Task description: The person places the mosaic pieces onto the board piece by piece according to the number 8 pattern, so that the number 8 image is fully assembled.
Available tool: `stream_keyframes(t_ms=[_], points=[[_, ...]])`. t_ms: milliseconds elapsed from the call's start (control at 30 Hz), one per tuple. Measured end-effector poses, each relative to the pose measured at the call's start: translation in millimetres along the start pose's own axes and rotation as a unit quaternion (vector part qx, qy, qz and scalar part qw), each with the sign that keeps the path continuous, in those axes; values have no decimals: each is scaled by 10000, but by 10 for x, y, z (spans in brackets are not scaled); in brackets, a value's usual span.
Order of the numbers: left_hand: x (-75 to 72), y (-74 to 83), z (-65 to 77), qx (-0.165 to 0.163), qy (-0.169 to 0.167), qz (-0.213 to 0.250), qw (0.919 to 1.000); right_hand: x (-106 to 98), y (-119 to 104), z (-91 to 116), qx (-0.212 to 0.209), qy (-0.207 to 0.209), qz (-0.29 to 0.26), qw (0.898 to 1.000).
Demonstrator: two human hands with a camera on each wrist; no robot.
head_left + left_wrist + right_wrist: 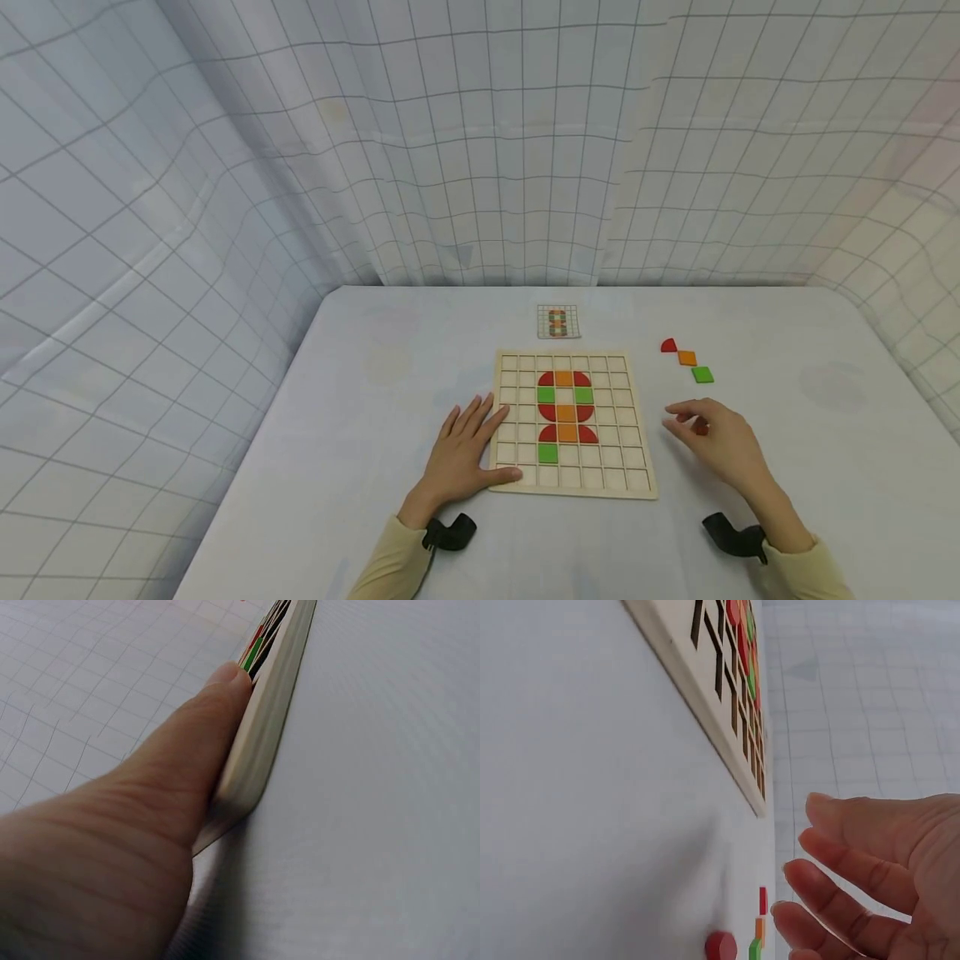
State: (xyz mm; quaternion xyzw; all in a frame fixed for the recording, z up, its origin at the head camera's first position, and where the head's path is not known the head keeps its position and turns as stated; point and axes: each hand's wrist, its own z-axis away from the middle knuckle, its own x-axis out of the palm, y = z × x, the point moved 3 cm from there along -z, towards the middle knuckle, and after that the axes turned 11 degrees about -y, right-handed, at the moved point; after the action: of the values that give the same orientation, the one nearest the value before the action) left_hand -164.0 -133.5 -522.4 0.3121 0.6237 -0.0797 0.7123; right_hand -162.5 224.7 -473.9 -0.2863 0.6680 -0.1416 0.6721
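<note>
The square wooden grid board (645, 467) lies on the table, with red quarter-round, orange square and green square tiles in its middle cells. My left hand (465, 458) rests spread along the board's left side, its thumb (180, 742) lying over the near left corner. To the right of the board hovers my right hand (716, 442), fingers loosely bent, with no tile visible between thumb and fingertips in the right wrist view. Low in that view appears a red piece (721, 946); whether it touches the table I cannot tell.
A small pattern card (558, 322) lies behind the board. At the back right, a red quarter-round tile (669, 345), an orange square tile (687, 358) and a green square tile (702, 375) form a diagonal row. Grid-patterned white curtains (480, 167) surround the table.
</note>
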Motion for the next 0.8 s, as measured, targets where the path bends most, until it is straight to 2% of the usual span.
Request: stream_keyframes(t_ms=[167, 400, 633, 800], points=[[9, -3, -3, -35, -49, -6, 10000, -94, 204, 105, 521, 37, 128, 9986], [14, -3, -2, -33, -35, 0, 10000, -173, 392, 193, 946, -33, 366, 9948], [17, -7, -2, -42, -39, -12, 10000, -155, 457, 213, 1276, -353, 243, 9909], [17, -11, -4, -37, -20, -26, 10000, -130, 455, 193, 1363, -493, 30, 9894]])
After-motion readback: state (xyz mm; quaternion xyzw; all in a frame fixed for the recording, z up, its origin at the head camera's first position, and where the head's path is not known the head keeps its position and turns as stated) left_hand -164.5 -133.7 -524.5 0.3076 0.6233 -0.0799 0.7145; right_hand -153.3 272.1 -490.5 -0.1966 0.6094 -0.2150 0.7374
